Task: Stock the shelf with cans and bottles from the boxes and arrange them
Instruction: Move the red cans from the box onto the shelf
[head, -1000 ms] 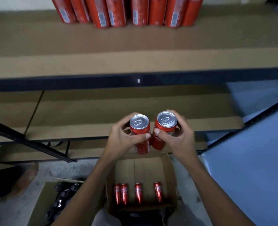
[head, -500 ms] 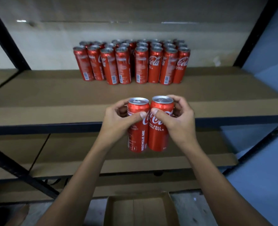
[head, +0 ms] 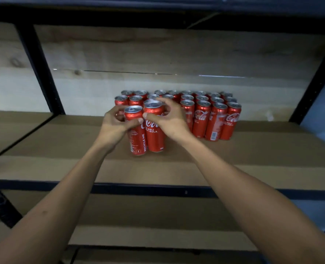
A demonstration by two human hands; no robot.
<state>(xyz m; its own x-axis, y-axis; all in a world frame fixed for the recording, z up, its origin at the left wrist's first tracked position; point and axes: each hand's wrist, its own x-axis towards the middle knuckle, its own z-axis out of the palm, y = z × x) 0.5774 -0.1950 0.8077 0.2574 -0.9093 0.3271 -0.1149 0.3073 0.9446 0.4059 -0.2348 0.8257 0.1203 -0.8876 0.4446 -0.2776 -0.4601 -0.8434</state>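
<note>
— Where are the two cans you're working with?

— Just left of the middle of the frame. My left hand (head: pixel 113 128) has its grip closed round the left can (head: pixel 137 138), the one with "RECYCLE ME" down its side. My right hand (head: pixel 167 119) is curled round the right can (head: pixel 155 134), thumb on the front, fingers over the far side near the rim. Both grips are holding, neither one is slack.

— Are the cans touching each other?

— Yes, side by side, both upright. Their bottoms look to be on or just above the cardboard-lined shelf (head: pixel 234 159); I can't tell which.

— And what's behind them?

— The block of red cans (head: pixel 211 115) already standing there, several rows deep, running from the centre toward the right of the frame. My two cans sit at the front left of that block, just beside the front row.

— Anything else around?

— A dark metal shelf edge (head: pixel 158 190) crosses the lower half of the frame, another cardboard level shows beneath it, and a black upright post (head: pixel 39 69) stands in the upper left.
</note>
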